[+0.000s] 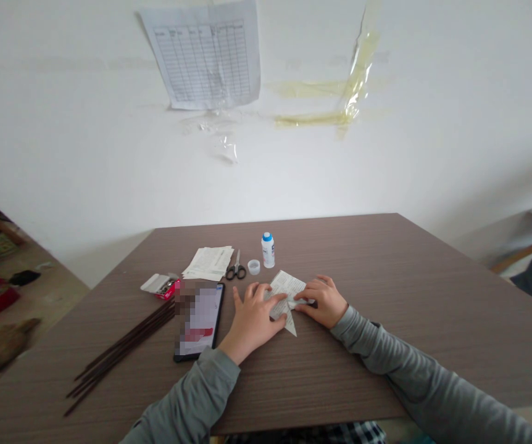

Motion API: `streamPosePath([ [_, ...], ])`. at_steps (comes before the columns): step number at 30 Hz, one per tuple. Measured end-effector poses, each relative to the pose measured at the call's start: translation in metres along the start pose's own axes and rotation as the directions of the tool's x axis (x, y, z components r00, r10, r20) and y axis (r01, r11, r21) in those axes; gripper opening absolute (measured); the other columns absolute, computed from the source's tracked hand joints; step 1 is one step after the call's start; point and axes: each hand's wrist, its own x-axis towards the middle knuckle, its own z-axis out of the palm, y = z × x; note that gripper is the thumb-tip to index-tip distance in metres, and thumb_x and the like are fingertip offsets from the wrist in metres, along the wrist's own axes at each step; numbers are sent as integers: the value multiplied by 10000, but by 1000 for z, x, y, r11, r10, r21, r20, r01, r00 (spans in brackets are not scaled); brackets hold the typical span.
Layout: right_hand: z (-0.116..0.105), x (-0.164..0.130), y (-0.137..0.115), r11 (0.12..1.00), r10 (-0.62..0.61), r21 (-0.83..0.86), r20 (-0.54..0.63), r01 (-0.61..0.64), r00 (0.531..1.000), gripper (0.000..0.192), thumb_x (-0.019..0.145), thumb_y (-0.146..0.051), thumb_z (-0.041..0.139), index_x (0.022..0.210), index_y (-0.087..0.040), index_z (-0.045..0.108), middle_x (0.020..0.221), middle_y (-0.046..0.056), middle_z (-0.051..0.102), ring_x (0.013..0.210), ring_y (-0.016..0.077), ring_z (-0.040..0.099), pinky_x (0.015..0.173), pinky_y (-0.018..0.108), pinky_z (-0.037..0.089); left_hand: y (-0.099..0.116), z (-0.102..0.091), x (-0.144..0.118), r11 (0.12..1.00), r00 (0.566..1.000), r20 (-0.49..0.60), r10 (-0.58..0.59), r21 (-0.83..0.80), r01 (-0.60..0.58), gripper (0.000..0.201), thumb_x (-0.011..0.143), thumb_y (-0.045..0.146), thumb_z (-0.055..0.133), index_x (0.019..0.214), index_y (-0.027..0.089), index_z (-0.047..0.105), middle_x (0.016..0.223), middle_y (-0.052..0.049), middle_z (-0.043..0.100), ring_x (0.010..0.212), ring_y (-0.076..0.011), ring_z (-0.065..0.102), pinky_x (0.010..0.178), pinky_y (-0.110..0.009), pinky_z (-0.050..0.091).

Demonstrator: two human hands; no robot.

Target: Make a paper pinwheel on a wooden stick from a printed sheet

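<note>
Both hands flat on folded paper [286, 291], pressing it to table [386, 259].

Both hands press flat on a folded paper [284, 295] on the table [386, 277]: the left hand [253, 320] on its near edge, the right hand [322, 301] on its right side. A phone [200, 320] lies just left of them, with dark sticks [118, 354] farther left; scissors [235, 269], a bottle [268, 250] and a cap [253, 266] sit behind.
</note>
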Motion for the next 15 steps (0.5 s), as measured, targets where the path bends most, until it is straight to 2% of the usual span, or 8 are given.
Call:
streamPosePath([
  [6, 1, 0, 2, 1000, -4, -4, 22, 4, 1000, 127, 1102, -352, 1000, 1226, -352, 1029, 1067, 74, 957, 1111, 339, 918, 1350, 685, 597, -1, -2, 0, 1000, 1000, 11, 4, 6, -4, 533, 1147, 338, 901, 1667, 453, 931, 1783, -146, 799, 1774, -523, 607, 1511, -1038, 309],
  [15, 3, -1, 6, 1000, -15, -10, 9, 15, 1000, 133, 1100, -381, 979, 1221, -393, 1031, 1046, 62, 959, 1081, 351, 934, 1336, 636, 627, -1, -2, -1, 1000, 1000, 18, 9, -2, -9, 538, 1165, 322, 895, 1687, 452, 920, 1818, -149, 785, 1813, -527, 591, 1509, -1062, 268],
])
